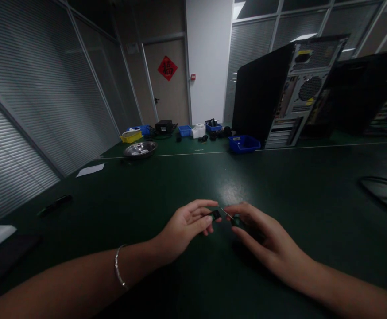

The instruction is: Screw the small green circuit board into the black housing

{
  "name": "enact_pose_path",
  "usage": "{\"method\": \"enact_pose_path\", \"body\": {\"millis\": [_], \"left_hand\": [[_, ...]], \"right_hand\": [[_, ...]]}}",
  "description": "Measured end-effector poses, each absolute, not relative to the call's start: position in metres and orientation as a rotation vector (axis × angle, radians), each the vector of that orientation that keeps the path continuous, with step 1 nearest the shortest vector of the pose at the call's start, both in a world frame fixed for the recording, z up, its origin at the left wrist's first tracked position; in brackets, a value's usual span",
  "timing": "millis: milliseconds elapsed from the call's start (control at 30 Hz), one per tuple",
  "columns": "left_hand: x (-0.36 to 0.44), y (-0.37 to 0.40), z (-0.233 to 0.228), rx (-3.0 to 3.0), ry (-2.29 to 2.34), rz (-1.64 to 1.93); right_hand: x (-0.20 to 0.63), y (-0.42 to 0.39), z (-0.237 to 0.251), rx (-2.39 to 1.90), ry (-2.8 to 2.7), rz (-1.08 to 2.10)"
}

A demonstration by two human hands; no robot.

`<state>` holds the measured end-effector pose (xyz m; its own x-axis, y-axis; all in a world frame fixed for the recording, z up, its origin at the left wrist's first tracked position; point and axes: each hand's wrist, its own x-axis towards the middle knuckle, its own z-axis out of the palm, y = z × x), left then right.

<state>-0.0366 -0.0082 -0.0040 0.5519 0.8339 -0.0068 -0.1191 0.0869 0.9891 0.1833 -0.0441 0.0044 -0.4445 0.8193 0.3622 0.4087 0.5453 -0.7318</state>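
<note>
Near the front edge of the dark green table (pixel 193 177), the left hand (pixel 185 228) pinches a small black part (pixel 215 215) between thumb and fingertips. The right hand (pixel 263 241) is closed around a thin screwdriver (pixel 228 215), whose tip meets the part just above the table. The part looks light, stiff and easy to drop, so I think gripping its side edges is best. Farther away lies a metal bowl (pixel 140 149), then a blue bin (pixel 244 143) beside an open computer case (pixel 280 93).
</note>
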Motion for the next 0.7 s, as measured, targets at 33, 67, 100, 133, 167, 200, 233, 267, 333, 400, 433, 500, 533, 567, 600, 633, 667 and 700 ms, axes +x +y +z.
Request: {"method": "enact_pose_path", "body": {"millis": [33,67,100,133,167,200,233,267,333,400,433,500,533,567,600,633,667,700], "left_hand": [[-0.0365,-0.0079,-0.0044,1.29,0.707,0.815],[-0.0364,-0.0076,-0.0047,1.288,0.716,0.822],[-0.0363,-0.0074,-0.0047,1.288,0.729,0.824],[-0.0364,-0.0073,-0.0045,1.287,0.74,0.823],[-0.0365,-0.0074,-0.004,1.287,0.746,0.821],[-0.0367,-0.0076,-0.0033,1.286,0.749,0.821],[-0.037,-0.0078,-0.0023,1.288,0.75,0.825],[-0.0373,-0.0081,-0.0012,1.292,0.754,0.825],[-0.0377,-0.0085,0.0009,1.314,0.773,0.828],[-0.0377,-0.0088,0.0025,1.339,0.804,0.834],[-0.0376,-0.009,0.003,1.35,0.815,0.838],[-0.0373,-0.0097,0.0033,1.363,0.836,0.856],[-0.0371,-0.0103,0.0032,1.369,0.846,0.861],[-0.0371,-0.011,0.0029,1.381,0.855,0.867],[-0.0371,-0.0117,0.0026,1.401,0.862,0.875],[-0.0373,-0.0123,0.0022,1.427,0.871,0.88],[-0.0376,-0.0129,0.0018,1.459,0.879,0.884],[-0.038,-0.0132,0.0013,1.492,0.885,0.886]], "right_hand": [[0.1833,-0.0437,0.0048,-0.973,-2.079,0.719],[0.1833,-0.0432,0.0052,-0.961,-2.092,0.706],[0.1834,-0.0428,0.0055,-0.951,-2.102,0.694],[0.1835,-0.0423,0.0058,-0.945,-2.108,0.687],[0.1835,-0.0419,0.006,-0.943,-2.11,0.682],[0.1834,-0.0416,0.0062,-0.944,-2.107,0.679],[0.1833,-0.0413,0.0065,-0.947,-2.101,0.678],[0.1831,-0.0412,0.0068,-0.952,-2.096,0.678],[0.1825,-0.0412,0.0078,-0.963,-2.093,0.688],[0.1819,-0.0414,0.0089,-0.972,-2.099,0.712],[0.1816,-0.0415,0.0093,-0.972,-2.102,0.724],[0.1814,-0.0415,0.0095,-0.969,-2.107,0.739],[0.1813,-0.0416,0.0094,-0.967,-2.108,0.741],[0.1813,-0.0416,0.0092,-0.964,-2.108,0.739],[0.1814,-0.0416,0.009,-0.96,-2.106,0.735],[0.1814,-0.0417,0.0088,-0.957,-2.103,0.731],[0.1814,-0.0418,0.0088,-0.954,-2.102,0.729],[0.1813,-0.0419,0.0088,-0.949,-2.102,0.729]]}}
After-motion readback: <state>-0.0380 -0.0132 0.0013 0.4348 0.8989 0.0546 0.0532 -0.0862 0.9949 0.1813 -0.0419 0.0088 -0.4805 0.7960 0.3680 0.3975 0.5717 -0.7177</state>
